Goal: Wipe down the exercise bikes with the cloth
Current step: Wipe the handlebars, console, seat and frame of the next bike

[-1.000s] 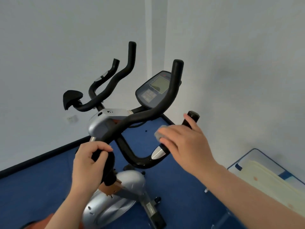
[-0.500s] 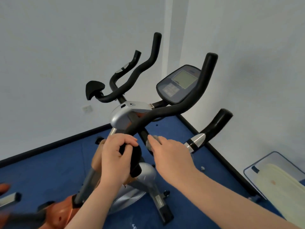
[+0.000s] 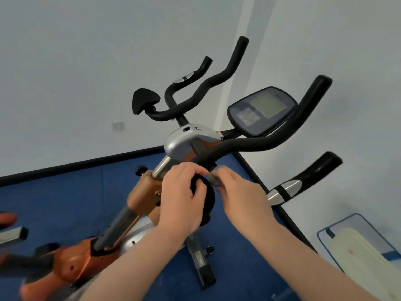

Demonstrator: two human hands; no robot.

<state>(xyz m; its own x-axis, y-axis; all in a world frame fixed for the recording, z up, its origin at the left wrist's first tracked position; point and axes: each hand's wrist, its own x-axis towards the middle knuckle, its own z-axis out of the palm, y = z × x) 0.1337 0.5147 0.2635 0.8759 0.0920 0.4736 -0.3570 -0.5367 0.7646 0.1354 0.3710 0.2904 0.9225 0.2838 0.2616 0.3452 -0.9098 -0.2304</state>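
Note:
An orange and silver exercise bike [image 3: 141,198] with black handlebars [image 3: 249,144] and a grey console [image 3: 262,109] fills the middle of the view. My left hand [image 3: 180,198] grips the black padded near end of the handlebar, fingers curled over it. Beside it, my right hand [image 3: 240,198] holds a small grey cloth [image 3: 217,179] against the same bar; most of the cloth is hidden under the fingers. The two hands nearly touch.
The bike stands on a blue floor [image 3: 65,203] in a corner of white walls. A wall socket [image 3: 117,126] sits low on the left wall. A blue-edged mat with a cream pad [image 3: 366,255] lies at the lower right. Part of another orange frame [image 3: 8,220] shows at the left edge.
My right hand slid with the cloth from the right side grip inward along the bar to beside my left hand. My view shifted left and closer, so the bike sits further right.

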